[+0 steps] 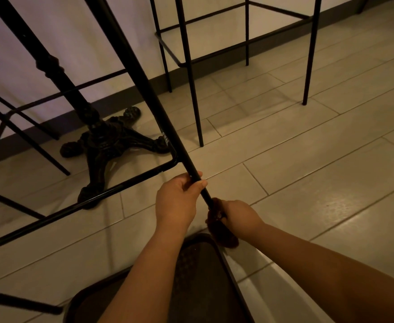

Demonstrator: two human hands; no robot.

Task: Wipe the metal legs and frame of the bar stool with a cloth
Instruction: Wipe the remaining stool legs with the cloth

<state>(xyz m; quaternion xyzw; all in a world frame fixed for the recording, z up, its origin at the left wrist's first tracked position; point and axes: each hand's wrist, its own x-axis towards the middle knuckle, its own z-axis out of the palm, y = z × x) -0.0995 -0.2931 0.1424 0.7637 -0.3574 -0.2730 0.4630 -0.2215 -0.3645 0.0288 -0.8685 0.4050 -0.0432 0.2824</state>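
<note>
**Wiping down a tilted stool leg**

Forearms fill the bottom of the view, reaching out over a dark seat pad [191,264] that lies just below them; the bar stool appears tipped toward the person, so that one black metal leg [149,94] runs as a long diagonal from the upper left down to the hands; its long axis slants from upper left to lower right, its free end pointing at the person, and a footrest bar [93,199] branches off leftward just above the grip.

The left hand [179,201] curls its fingers [200,184] round the leg, thumb on the near side, steadying it; the right hand [240,217], just below and nearly touching, is closed round a dark brown cloth [224,236] bunched about the same leg, with loose cloth hanging beneath.

To do the stroke well, the person would likely keep the left hand firm as an anchor, wrap the cloth fully round the tube, and draw it along the axis in long passes, turning the wrist so the hidden far side is reached; the joint with the footrest bar probably wants a separate pinch of cloth.

Another stool frame [247,40] and an ornate table base [102,145] stand on the tiled floor [319,171] beyond.
</note>
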